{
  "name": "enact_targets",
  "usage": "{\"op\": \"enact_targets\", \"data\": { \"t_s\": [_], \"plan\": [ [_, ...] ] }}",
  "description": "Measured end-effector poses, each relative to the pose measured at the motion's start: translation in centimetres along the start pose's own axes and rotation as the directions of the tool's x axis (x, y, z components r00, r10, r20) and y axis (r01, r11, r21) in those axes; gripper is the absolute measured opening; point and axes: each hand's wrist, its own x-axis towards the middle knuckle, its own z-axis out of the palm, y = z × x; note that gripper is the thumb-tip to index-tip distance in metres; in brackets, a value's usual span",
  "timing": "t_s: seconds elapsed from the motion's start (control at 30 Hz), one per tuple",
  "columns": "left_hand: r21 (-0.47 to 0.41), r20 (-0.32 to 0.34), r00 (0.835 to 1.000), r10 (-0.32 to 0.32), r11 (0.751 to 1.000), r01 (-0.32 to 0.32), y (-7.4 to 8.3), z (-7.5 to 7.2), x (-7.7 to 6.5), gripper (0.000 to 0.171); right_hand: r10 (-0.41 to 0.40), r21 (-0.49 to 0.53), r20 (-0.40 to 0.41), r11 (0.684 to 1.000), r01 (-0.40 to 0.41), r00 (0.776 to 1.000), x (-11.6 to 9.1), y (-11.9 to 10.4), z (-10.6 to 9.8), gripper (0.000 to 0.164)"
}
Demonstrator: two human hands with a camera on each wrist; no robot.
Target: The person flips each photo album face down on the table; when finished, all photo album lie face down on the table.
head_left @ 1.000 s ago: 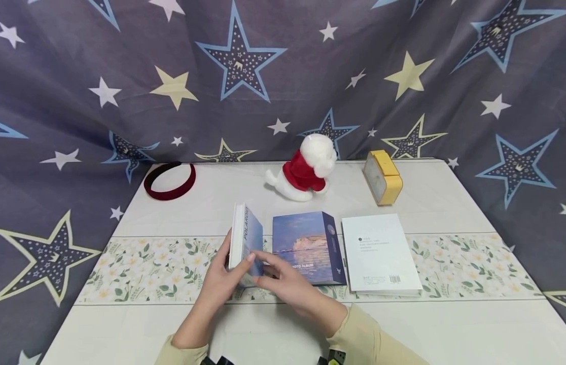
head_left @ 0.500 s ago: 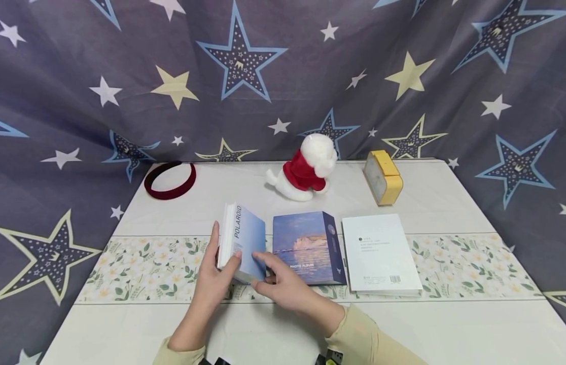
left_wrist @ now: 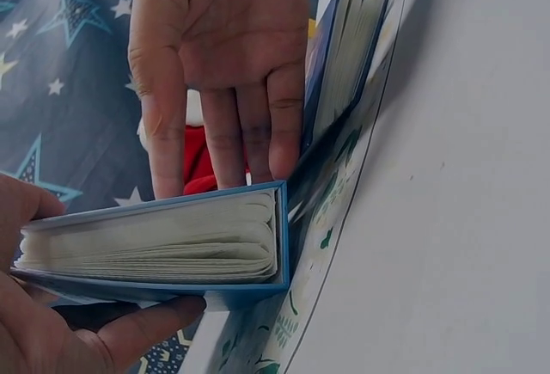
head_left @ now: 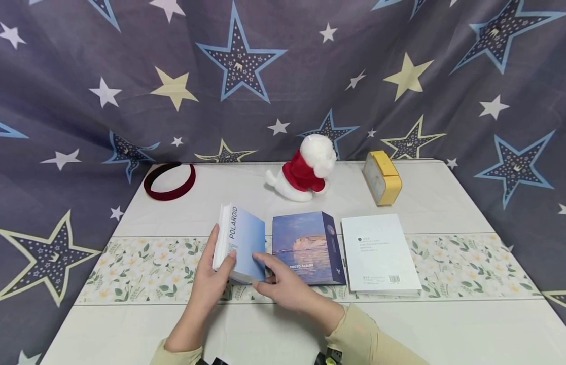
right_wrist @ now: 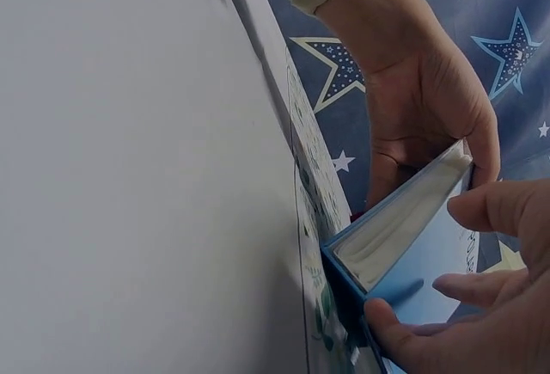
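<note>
A light-blue photo album [head_left: 248, 235] marked POLAROID stands tilted on the table's floral band. My left hand [head_left: 209, 278] grips its left edge, thumb on the front cover and fingers behind. In the left wrist view the page block [left_wrist: 163, 245] shows between the covers. My right hand [head_left: 285, 285] touches the cover near its lower right, by the spine; its fingers look straight in the left wrist view. Just right lies a second photo album [head_left: 301, 243] with a sea-cliff painting. A white book or album [head_left: 379, 253] lies beyond it, back cover up.
Along the back of the table [head_left: 401, 324] are a dark red headband [head_left: 171, 192], a white plush toy [head_left: 306, 170] in a red top and a yellow box-shaped object [head_left: 383, 177]. A star-patterned cloth [head_left: 310, 66] hangs behind.
The blue album has tilted left, turning its front cover more toward the head camera. My left hand moved left with it. The right hand stays near the spine, barely shifted.
</note>
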Motion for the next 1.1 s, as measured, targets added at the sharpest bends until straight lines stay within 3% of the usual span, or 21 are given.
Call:
{"op": "enact_targets", "data": {
  "t_s": [0.23, 0.4, 0.5, 0.67, 0.8, 0.9, 1.1],
  "plan": [
    [0.024, 0.012, 0.998, -0.06, 0.998, 0.06, 0.2, -0.6, 0.1, 0.071, 0.012, -0.003, -0.002, 1.0, -0.012, 1.0, 0.1, 0.0, 0.0, 0.062],
    [0.087, 0.012, 0.992, -0.13, 0.988, 0.128, 0.4, -1.5, 0.4, 0.072, 0.053, 0.025, -0.013, 0.998, -0.053, 0.998, 0.1, 0.0, 0.0, 0.071],
    [0.169, 0.015, 0.984, -0.177, 0.971, 0.171, 0.3, -1.8, 0.6, 0.072, 0.065, 0.023, -0.014, 0.998, -0.065, 0.998, 0.2, 0.2, 0.0, 0.071],
    [0.364, 0.032, 0.976, -0.215, 0.912, 0.189, -0.3, -1.6, 0.8, 0.071, 0.038, -0.041, -0.018, 0.998, -0.039, 0.999, 0.1, 0.5, -0.1, 0.069],
    [0.541, 0.074, 0.975, -0.21, 0.83, 0.138, -0.6, -1.3, 0.6, 0.065, -0.008, -0.056, 0.006, 0.998, 0.008, 1.0, 0.2, 0.5, 0.0, 0.066],
    [0.61, 0.094, 0.974, -0.208, 0.785, 0.109, -0.7, -1.1, 0.5, 0.062, -0.014, -0.064, 0.026, 0.998, 0.016, 1.0, 0.2, 0.4, 0.0, 0.064],
    [0.646, 0.066, 0.982, -0.179, 0.757, 0.095, -0.3, -1.0, 0.8, 0.062, 0.001, -0.048, -0.01, 0.999, -0.001, 1.0, -0.5, -0.2, -1.2, 0.059]
  ]
}}
